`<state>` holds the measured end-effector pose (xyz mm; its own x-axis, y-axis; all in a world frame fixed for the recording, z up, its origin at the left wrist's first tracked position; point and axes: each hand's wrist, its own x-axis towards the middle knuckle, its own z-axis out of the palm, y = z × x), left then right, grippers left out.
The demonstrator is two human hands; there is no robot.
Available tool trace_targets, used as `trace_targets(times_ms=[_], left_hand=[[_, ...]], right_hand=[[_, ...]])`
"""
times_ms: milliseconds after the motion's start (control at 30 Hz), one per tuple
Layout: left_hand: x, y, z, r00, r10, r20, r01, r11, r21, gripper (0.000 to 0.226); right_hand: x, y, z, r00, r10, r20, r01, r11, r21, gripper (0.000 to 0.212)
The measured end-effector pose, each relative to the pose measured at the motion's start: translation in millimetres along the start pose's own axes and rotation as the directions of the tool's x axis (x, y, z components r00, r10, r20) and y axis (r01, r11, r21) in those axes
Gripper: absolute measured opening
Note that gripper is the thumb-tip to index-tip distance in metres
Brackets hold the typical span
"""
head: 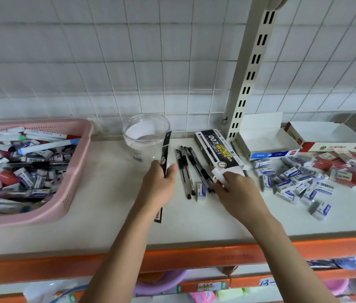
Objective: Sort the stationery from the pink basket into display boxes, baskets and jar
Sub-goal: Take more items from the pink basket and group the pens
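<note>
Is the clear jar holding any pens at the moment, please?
No, the clear jar stands empty, while loose black pens lie on the shelf beside it.

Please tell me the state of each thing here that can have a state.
Pink basket: full of mixed stationery.
Jar: upright, no lid, empty.
Black pen box: lying flat, near end flap open.
Blue display box: open, empty.
Red display box: open.
Left hand: grips a flat black pack.
Right hand: holds a white eraser.

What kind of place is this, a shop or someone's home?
Probably a stationery shop: a slotted shelving upright, price labels on the orange shelf edge, and many boxed erasers beside display boxes.
</note>
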<state>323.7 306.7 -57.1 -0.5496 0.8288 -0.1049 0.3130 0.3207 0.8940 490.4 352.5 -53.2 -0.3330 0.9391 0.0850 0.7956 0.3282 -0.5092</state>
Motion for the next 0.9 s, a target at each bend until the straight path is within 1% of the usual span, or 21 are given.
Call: trace_targets(times_ms=[67, 200, 233, 267, 333, 367, 400, 467, 500, 533, 600, 633, 733, 767, 800, 900], left_hand=[[-8, -8, -11, 0.999, -0.005, -0.034, 0.005, 1.000, -0.009, 0.022], [-23, -17, -27, 0.996, 0.048, -0.081, -0.036, 0.989, 0.146, 0.013], [-25, -18, -28, 0.996, 0.051, -0.077, -0.038, 0.987, 0.157, 0.015], [-28, -16, -29, 0.997, 0.038, -0.067, -0.027, 0.987, 0.160, 0.022], [-30, -10, -28, 0.998, -0.032, -0.054, 0.040, 0.985, 0.168, 0.038], [-30, -5, -26, 0.995, -0.093, -0.043, 0.099, 0.985, 0.143, 0.042], [-30, 0, -22, 0.987, -0.158, -0.027, 0.160, 0.984, 0.080, 0.044], [-28, 12, -14, 0.976, -0.217, -0.002, 0.216, 0.974, -0.072, 0.033], [-28, 17, -8, 0.980, -0.200, 0.000, 0.199, 0.975, -0.100, 0.026], [-28, 23, -1, 0.989, -0.150, 0.004, 0.150, 0.984, -0.097, 0.022], [-31, 38, 17, 0.999, -0.020, 0.031, 0.023, 0.996, -0.092, 0.023], [-35, 49, 28, 0.998, 0.035, 0.048, -0.030, 0.995, -0.092, 0.024], [-45, 79, 71, 0.993, 0.083, 0.084, -0.082, 0.996, -0.023, 0.049], [-48, 87, 88, 0.991, 0.099, 0.089, -0.101, 0.995, 0.016, 0.048], [-50, 95, 106, 0.989, 0.106, 0.101, -0.110, 0.993, 0.040, 0.041], [-57, 118, 161, 0.990, 0.087, 0.111, -0.090, 0.996, 0.026, 0.018]], right_hand=[[1, -8, 6, 0.997, -0.007, 0.081, 0.004, 0.999, 0.035, 0.018], [6, -21, 15, 0.971, -0.035, 0.237, 0.031, 0.999, 0.021, 0.018], [8, -22, 14, 0.966, -0.033, 0.255, 0.029, 0.999, 0.020, 0.020], [9, -22, 12, 0.963, -0.036, 0.266, 0.031, 0.999, 0.024, 0.023], [11, -21, 8, 0.961, -0.046, 0.274, 0.031, 0.998, 0.060, 0.025], [11, -19, 4, 0.962, -0.051, 0.269, 0.027, 0.995, 0.092, 0.024], [11, -16, 0, 0.964, -0.056, 0.259, 0.025, 0.993, 0.119, 0.022], [9, -9, -13, 0.972, -0.063, 0.225, 0.031, 0.989, 0.143, 0.016], [7, -4, -22, 0.978, -0.070, 0.199, 0.040, 0.987, 0.153, 0.014], [7, 2, -32, 0.983, -0.076, 0.169, 0.047, 0.984, 0.170, 0.012], [8, 20, -54, 0.993, -0.066, 0.101, 0.045, 0.980, 0.192, 0.008], [8, 32, -65, 0.996, -0.053, 0.064, 0.040, 0.981, 0.188, 0.010], [13, 81, -101, 1.000, -0.025, -0.008, 0.026, 0.978, 0.207, 0.014], [17, 100, -111, 1.000, -0.017, -0.006, 0.017, 0.978, 0.210, 0.015], [23, 119, -118, 1.000, -0.019, 0.010, 0.017, 0.979, 0.203, 0.015], [45, 164, -131, 0.986, -0.072, 0.153, 0.040, 0.978, 0.206, 0.007]])
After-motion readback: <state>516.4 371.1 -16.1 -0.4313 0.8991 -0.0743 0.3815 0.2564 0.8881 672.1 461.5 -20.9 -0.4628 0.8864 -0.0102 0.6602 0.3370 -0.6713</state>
